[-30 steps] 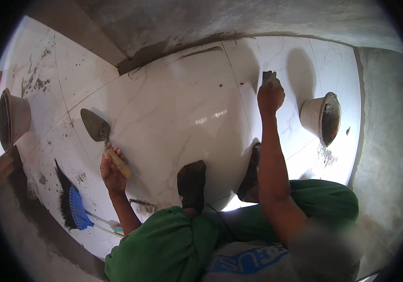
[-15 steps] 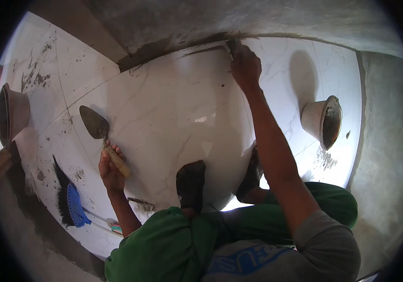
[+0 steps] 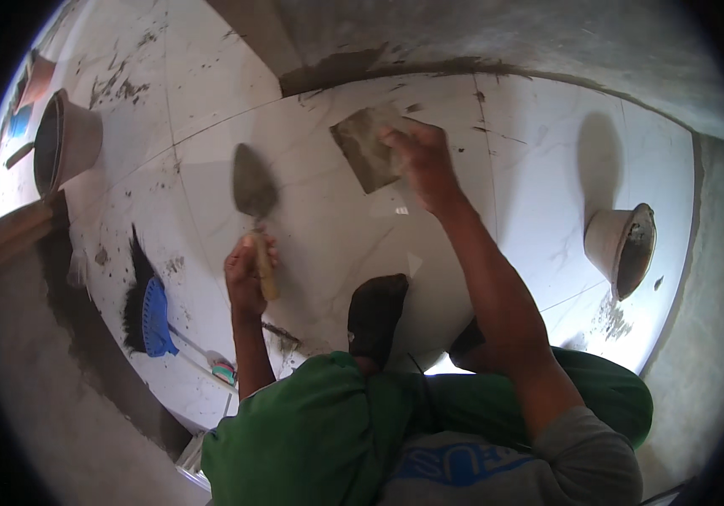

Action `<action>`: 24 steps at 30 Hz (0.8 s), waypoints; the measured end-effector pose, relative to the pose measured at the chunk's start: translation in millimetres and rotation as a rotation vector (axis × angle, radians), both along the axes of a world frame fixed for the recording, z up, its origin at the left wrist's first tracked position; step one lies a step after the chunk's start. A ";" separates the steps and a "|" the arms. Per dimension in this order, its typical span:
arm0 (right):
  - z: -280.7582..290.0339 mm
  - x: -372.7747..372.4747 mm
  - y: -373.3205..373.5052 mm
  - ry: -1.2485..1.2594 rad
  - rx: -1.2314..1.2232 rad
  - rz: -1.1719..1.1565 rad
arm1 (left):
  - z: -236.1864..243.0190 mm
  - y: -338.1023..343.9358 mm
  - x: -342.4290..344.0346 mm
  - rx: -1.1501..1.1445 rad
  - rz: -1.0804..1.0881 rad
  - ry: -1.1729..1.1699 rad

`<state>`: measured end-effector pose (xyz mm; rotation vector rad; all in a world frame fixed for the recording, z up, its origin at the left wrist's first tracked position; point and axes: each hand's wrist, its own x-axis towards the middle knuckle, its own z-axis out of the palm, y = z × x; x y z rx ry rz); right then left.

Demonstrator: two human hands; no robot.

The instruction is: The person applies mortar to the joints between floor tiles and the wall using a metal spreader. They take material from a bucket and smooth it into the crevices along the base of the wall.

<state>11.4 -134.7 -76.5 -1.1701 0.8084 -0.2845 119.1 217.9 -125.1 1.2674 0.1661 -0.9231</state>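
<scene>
My left hand [image 3: 245,274] is closed round the wooden handle of a pointing trowel [image 3: 254,187], its grey-stained blade pointing away from me above the white tiles. In my right hand [image 3: 425,164] is a flat, square scraper [image 3: 366,150], gripped at its right edge and smeared with grey mortar. The scraper's broad face shows, and it is held near the trowel's right side, short of the wall. Whether it has a handle is hidden by my fingers. Dark mortar marks [image 3: 412,108] lie on the tile [image 3: 320,211] by the wall's foot.
A mortar-crusted bucket [image 3: 605,238] stands at the right, another bucket [image 3: 79,143] at the far left. A blue broom [image 3: 158,316] with black bristles lies left of my left arm. Grey walls [image 3: 480,34] bound the floor; a wall corner [image 3: 284,80] juts out ahead.
My right hand has pulled the scraper back from the wall's foot and turned its broad face into view. The trowel has come nearer to it. The view has shifted left.
</scene>
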 end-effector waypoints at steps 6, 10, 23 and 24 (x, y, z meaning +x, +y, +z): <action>42.8 -12.4 1.4 0.088 -0.565 0.260 | 59.1 -46.2 -40.8 -0.053 -0.132 0.162; 28.2 -16.2 26.5 -0.248 -1.069 0.414 | 72.2 -72.3 -38.2 -0.109 -0.144 0.278; -1.3 -95.1 -45.5 -0.054 -1.406 0.514 | 86.6 -78.9 -30.9 -0.503 -0.127 0.507; -5.2 -105.7 -58.6 -0.061 -1.180 0.322 | 91.6 -84.2 -27.4 -0.445 -0.143 0.437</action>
